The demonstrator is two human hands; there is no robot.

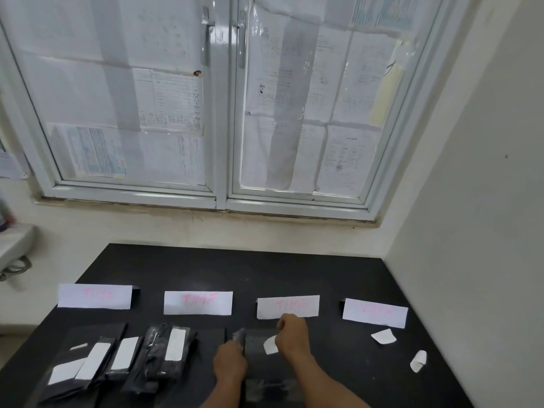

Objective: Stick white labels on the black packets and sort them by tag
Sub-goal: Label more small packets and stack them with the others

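A black packet [259, 353] lies on the black table [235, 269] in front of the third white tag [288, 307] with pink writing. My left hand [229, 363] grips the packet's left edge. My right hand [291, 334] pinches at a white label [270, 345] that lies partly on the packet, its near end curled. Several black packets with white labels [175, 344] lie in a pile at the left. Another black packet [270, 390] sits near the front edge between my forearms.
Other white tags stand in a row: far left [94, 295], second [197, 302], far right [374, 312]. Two loose curled white paper pieces [383, 337] [418, 360] lie at the right. A paper-covered window [223, 98] rises behind the table; a wall stands to the right.
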